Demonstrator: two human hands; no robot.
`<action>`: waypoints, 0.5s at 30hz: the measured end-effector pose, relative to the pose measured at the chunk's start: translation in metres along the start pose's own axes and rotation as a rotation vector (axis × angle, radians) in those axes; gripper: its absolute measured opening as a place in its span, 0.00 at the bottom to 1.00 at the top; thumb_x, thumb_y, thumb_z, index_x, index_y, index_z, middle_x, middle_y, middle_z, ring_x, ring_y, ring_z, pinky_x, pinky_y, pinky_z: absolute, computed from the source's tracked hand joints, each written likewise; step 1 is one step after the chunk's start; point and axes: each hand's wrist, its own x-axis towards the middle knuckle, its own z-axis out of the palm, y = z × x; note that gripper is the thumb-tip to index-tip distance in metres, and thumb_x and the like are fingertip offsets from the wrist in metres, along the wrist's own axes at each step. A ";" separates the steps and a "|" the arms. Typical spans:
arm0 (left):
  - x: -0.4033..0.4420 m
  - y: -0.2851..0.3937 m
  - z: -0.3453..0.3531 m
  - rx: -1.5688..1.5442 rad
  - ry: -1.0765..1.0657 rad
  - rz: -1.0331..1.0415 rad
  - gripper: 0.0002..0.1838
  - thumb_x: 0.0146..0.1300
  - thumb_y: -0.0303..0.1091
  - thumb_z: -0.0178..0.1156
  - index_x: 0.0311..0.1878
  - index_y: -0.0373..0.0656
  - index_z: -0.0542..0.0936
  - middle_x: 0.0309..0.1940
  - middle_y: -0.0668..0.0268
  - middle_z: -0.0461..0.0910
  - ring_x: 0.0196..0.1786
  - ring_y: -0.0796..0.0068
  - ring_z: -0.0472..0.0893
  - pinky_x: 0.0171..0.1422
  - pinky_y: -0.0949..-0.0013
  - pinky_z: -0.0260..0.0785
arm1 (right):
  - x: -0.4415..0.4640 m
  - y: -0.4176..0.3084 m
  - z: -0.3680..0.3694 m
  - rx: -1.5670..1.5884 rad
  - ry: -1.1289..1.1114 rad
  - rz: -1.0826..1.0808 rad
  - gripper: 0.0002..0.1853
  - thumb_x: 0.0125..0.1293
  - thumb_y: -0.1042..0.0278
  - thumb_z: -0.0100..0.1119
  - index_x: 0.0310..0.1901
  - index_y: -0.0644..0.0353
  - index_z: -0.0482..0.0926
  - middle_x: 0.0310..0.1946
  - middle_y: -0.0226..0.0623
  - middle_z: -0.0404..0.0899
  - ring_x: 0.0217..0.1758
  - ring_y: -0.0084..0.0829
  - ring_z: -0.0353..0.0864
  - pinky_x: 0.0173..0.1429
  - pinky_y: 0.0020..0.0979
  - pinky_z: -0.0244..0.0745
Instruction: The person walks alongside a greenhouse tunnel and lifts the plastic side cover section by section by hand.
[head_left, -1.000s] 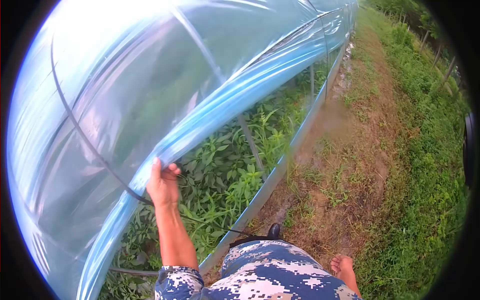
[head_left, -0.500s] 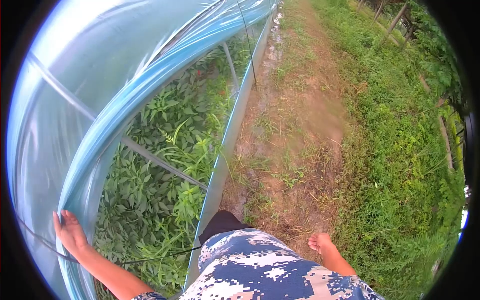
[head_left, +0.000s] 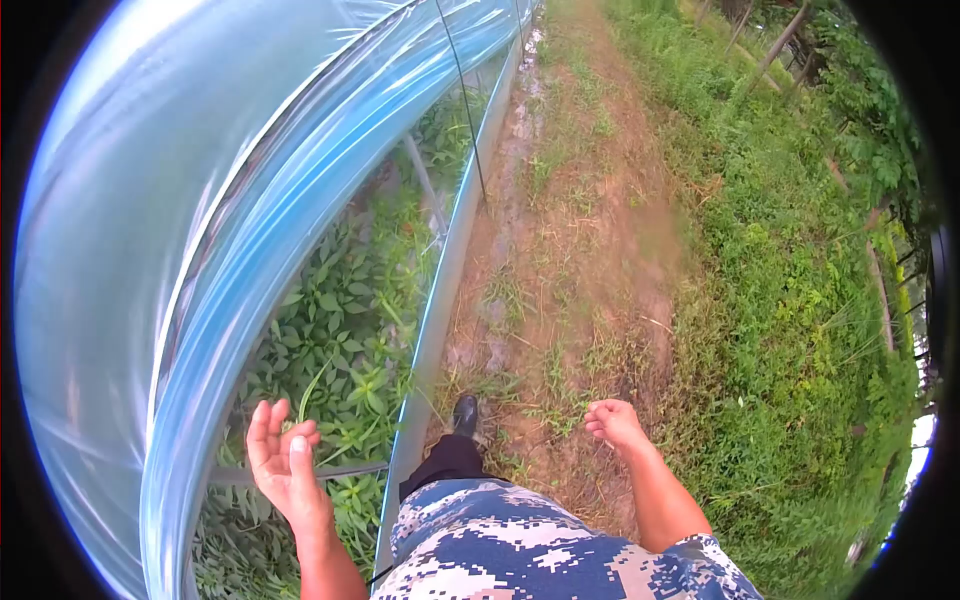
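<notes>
My left hand is raised at the lower left, palm up, with its fingers apart and slightly bent and nothing in it. Beyond it are leafy green plants, seen through the opening in the side of a plastic-covered tunnel. To its left hangs the gathered bluish plastic film, apart from the hand. Over the dirt path, my right hand is held forward with its fingers curled together; no object shows in it.
A low plastic side strip edges the plants along the dirt path. A thin dark cord runs down past the film. A grey tube crosses the opening. Dense weeds border the path's right side. My dark boot is below.
My left hand has come away from the gathered film and moved right, in front of the plants. My right hand has moved up and slightly left. The view has advanced along the path.
</notes>
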 end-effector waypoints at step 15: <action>0.213 -0.034 0.250 -0.005 -0.335 -0.115 0.18 0.66 0.28 0.58 0.57 0.36 0.73 0.44 0.63 0.80 0.37 0.79 0.80 0.42 0.75 0.74 | 0.117 0.024 -0.052 0.321 0.208 0.599 0.10 0.68 0.63 0.51 0.42 0.59 0.78 0.33 0.35 0.82 0.29 0.32 0.81 0.33 0.36 0.78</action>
